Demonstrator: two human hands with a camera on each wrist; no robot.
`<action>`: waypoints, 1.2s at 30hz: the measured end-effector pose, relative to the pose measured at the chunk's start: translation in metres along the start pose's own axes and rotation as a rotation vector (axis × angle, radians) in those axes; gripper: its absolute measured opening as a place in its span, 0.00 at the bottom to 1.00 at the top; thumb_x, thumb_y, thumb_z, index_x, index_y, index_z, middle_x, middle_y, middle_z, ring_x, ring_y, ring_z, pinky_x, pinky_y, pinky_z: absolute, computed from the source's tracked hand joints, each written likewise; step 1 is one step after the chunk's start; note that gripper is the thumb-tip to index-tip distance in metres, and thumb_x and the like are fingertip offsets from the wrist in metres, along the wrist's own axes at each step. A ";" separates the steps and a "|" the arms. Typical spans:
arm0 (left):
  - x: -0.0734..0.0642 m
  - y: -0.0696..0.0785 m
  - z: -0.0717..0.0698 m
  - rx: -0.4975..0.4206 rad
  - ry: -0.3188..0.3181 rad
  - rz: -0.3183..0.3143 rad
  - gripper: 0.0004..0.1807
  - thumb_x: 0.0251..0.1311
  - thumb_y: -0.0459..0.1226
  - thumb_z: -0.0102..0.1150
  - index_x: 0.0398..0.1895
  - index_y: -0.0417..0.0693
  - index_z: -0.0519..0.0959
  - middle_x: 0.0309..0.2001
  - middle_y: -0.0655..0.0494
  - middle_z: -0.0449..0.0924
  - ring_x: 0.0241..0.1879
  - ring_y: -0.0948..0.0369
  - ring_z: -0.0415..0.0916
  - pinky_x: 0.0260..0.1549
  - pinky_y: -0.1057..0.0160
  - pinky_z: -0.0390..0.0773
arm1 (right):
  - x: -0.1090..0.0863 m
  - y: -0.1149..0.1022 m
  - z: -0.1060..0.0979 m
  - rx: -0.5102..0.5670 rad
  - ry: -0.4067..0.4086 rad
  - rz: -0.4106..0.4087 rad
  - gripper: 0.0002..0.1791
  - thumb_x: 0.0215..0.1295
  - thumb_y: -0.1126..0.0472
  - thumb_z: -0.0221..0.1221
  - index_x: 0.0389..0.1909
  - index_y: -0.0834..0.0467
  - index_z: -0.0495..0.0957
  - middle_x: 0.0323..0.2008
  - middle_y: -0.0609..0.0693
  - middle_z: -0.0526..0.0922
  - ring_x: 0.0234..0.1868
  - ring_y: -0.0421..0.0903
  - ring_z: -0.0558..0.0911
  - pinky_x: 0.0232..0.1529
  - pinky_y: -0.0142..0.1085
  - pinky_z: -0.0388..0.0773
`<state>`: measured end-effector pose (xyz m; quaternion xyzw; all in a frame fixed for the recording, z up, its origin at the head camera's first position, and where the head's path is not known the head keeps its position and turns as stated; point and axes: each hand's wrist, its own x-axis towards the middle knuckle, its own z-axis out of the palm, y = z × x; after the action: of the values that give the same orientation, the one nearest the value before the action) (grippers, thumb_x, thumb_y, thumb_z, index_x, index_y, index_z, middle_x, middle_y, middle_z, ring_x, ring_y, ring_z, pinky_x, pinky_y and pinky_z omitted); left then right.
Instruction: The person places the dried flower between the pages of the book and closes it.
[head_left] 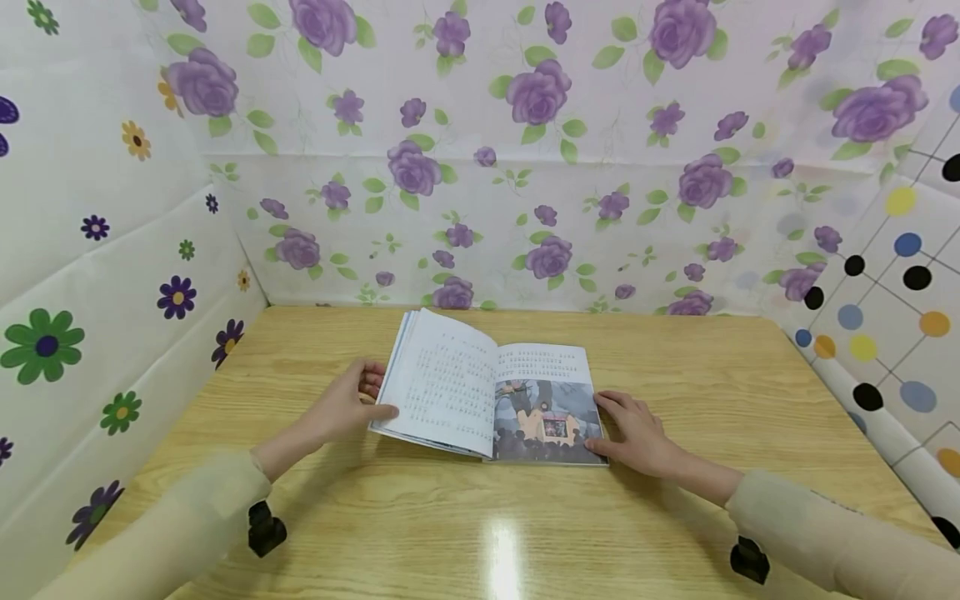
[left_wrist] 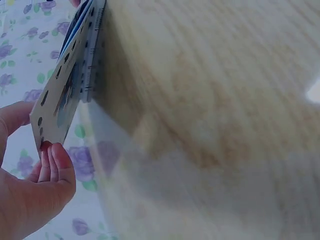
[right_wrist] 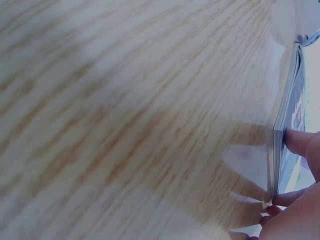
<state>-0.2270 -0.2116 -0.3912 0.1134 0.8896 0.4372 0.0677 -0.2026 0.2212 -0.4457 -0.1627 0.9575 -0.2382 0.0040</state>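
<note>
An open picture book (head_left: 457,379) lies on the table, its left side raised and tilted, its right side flat. Text fills the left page; the right page has text above a grey-blue illustration (head_left: 551,421). My left hand (head_left: 351,404) grips the raised left edge, thumb over the page and fingers behind the cover. The left wrist view shows those fingers (left_wrist: 52,162) against the pale cover (left_wrist: 55,100). At the right edge, my right hand (head_left: 637,433) holds the book with its thumb on the picture and fingers along the side. The right wrist view shows that thumb (right_wrist: 300,142) over the page edges.
The wood-grain table (head_left: 420,525) extends around the book, with a bright reflection near its front. A purple-rose cloth (head_left: 540,167) hangs behind, a flower-print cloth (head_left: 90,275) at left and a dotted cloth (head_left: 885,333) at right. Black devices (head_left: 265,529) sit at both wrists.
</note>
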 end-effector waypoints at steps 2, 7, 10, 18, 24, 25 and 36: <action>0.003 0.006 -0.003 -0.006 0.002 0.018 0.36 0.56 0.32 0.69 0.63 0.29 0.62 0.52 0.38 0.71 0.46 0.54 0.71 0.45 0.62 0.77 | 0.000 0.000 0.000 -0.002 0.002 -0.001 0.41 0.62 0.48 0.66 0.70 0.66 0.65 0.70 0.66 0.64 0.65 0.69 0.65 0.54 0.68 0.65; 0.013 0.017 -0.006 0.008 0.000 0.054 0.37 0.56 0.30 0.68 0.67 0.30 0.62 0.56 0.36 0.71 0.47 0.53 0.72 0.44 0.63 0.77 | -0.001 0.000 0.000 0.000 0.001 -0.002 0.41 0.63 0.47 0.66 0.70 0.66 0.65 0.70 0.65 0.64 0.66 0.69 0.65 0.54 0.69 0.64; 0.018 0.023 -0.008 0.014 -0.006 0.077 0.40 0.57 0.29 0.67 0.70 0.31 0.59 0.57 0.36 0.71 0.48 0.51 0.72 0.45 0.61 0.77 | -0.001 0.001 0.001 0.000 0.004 -0.005 0.41 0.63 0.46 0.65 0.70 0.65 0.65 0.70 0.65 0.64 0.65 0.69 0.65 0.54 0.69 0.64; 0.036 0.041 -0.013 0.133 -0.077 0.217 0.36 0.60 0.32 0.65 0.71 0.38 0.64 0.58 0.39 0.74 0.53 0.49 0.76 0.51 0.53 0.80 | -0.002 0.001 0.001 0.013 0.013 -0.013 0.42 0.62 0.46 0.65 0.70 0.65 0.65 0.70 0.65 0.65 0.65 0.69 0.65 0.55 0.69 0.63; 0.051 0.056 -0.020 0.263 -0.178 0.314 0.29 0.63 0.35 0.63 0.66 0.38 0.70 0.60 0.38 0.72 0.52 0.50 0.75 0.50 0.53 0.81 | -0.003 0.002 0.002 0.014 0.018 -0.019 0.42 0.63 0.46 0.65 0.70 0.65 0.65 0.70 0.64 0.65 0.65 0.68 0.65 0.54 0.69 0.64; 0.053 0.059 -0.022 0.278 -0.195 0.316 0.28 0.64 0.36 0.62 0.66 0.38 0.70 0.60 0.38 0.71 0.52 0.50 0.74 0.50 0.53 0.81 | -0.003 0.002 0.002 0.014 0.019 -0.020 0.42 0.63 0.46 0.65 0.70 0.65 0.65 0.70 0.64 0.65 0.65 0.68 0.65 0.54 0.69 0.64; 0.074 0.089 -0.030 0.352 -0.288 0.376 0.22 0.69 0.28 0.34 0.59 0.38 0.75 0.63 0.38 0.71 0.59 0.46 0.69 0.58 0.48 0.69 | -0.005 0.006 0.002 0.041 0.034 -0.060 0.41 0.61 0.48 0.67 0.70 0.66 0.66 0.69 0.65 0.66 0.65 0.68 0.67 0.56 0.68 0.64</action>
<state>-0.2929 -0.1627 -0.3037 0.3470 0.8964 0.2604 0.0906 -0.1998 0.2265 -0.4505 -0.1873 0.9470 -0.2605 -0.0162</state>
